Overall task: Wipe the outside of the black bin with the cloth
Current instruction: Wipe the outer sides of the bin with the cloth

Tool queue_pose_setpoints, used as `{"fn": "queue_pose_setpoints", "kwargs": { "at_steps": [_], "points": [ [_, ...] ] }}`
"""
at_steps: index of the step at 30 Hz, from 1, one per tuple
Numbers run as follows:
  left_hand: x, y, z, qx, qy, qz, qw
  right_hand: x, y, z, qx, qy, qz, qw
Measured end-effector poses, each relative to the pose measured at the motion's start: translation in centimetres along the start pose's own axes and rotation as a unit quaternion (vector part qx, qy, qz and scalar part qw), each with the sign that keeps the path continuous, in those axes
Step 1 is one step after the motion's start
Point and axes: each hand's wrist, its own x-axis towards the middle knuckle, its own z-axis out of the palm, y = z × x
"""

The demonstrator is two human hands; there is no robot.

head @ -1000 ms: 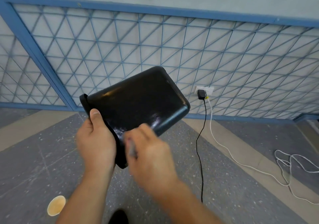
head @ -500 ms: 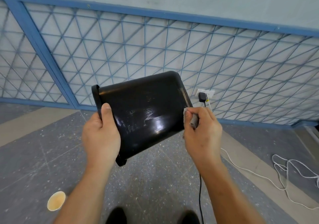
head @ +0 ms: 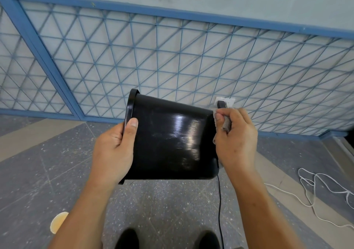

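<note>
The glossy black bin (head: 168, 139) is held up in the air on its side, rim to the left and base to the right. My left hand (head: 115, 149) grips it at the rim, thumb lying on the outer wall. My right hand (head: 235, 139) holds a small grey cloth (head: 226, 123) bunched in its fingers and presses it against the bin's base at the right end. Most of the cloth is hidden inside the hand.
A paper cup (head: 58, 222) lies on the speckled grey floor at lower left. A black cable (head: 220, 206) and a white cable (head: 314, 187) run from a wall socket (head: 225, 103) across the floor at right. My shoes (head: 126, 239) show at the bottom. A blue lattice wall stands ahead.
The bin has turned so its rim stands more upright at left. My right hand with the cloth moved from the bin's near side wall to its base end at the right.
</note>
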Motion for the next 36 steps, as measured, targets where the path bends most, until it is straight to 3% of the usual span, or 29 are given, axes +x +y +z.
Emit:
{"fn": "queue_pose_setpoints", "kwargs": {
  "at_steps": [4, 6, 9, 11, 13, 17, 19, 21, 23, 25, 27, 29, 32, 36],
  "points": [
    [0.0, -0.2, 0.2, -0.006, 0.007, -0.013, 1.000, -0.4, -0.6, 0.1, 0.008, -0.036, -0.035, 0.999],
    [0.3, -0.6, 0.3, -0.024, 0.024, -0.033, 0.999, -1.9, -1.6, 0.6, 0.018, -0.110, -0.084, 0.990],
    [0.9, -1.1, 0.4, -0.037, 0.064, -0.056, 0.996, -4.8, -3.5, 1.8, -0.015, -0.274, -0.164, 0.947],
    [1.2, -1.5, 0.2, -0.042, 0.083, -0.062, 0.994, -5.7, -4.2, 2.2, -0.029, -0.315, -0.209, 0.925],
    [1.3, -1.6, 0.1, -0.044, 0.081, -0.065, 0.994, -5.2, -4.0, 2.0, -0.030, -0.281, -0.201, 0.938],
    [0.9, -1.4, 0.1, -0.013, 0.027, -0.037, 0.999, -2.1, -2.0, 0.9, -0.007, -0.112, -0.044, 0.993],
    [0.5, -1.2, 0.3, -0.007, -0.006, -0.026, 1.000, -0.7, -1.2, 0.3, 0.008, -0.056, 0.031, 0.998],
    [0.3, -1.1, 0.5, 0.001, -0.025, -0.019, 1.000, -0.5, -1.3, 0.3, -0.011, -0.024, 0.049, 0.998],
    [0.2, -1.2, 0.6, 0.007, -0.025, -0.008, 1.000, -1.3, -2.5, 0.8, -0.017, -0.046, 0.022, 0.999],
    [0.3, -1.3, 0.7, 0.002, -0.013, -0.005, 1.000, -3.2, -4.3, 1.5, -0.002, -0.138, -0.044, 0.990],
    [0.4, -1.4, 0.5, -0.008, 0.002, -0.009, 1.000, -5.5, -6.1, 2.4, 0.004, -0.269, -0.124, 0.955],
    [0.6, -1.5, 0.1, -0.012, 0.015, -0.009, 1.000, -7.0, -7.0, 2.8, -0.020, -0.337, -0.195, 0.921],
    [0.7, -1.5, 0.2, -0.024, 0.011, -0.016, 1.000, -5.8, -6.2, 2.2, -0.020, -0.276, -0.181, 0.944],
    [0.3, -1.3, 0.8, -0.020, -0.027, -0.009, 0.999, -2.0, -3.6, 0.3, -0.017, -0.091, -0.020, 0.995]
  ]
}}
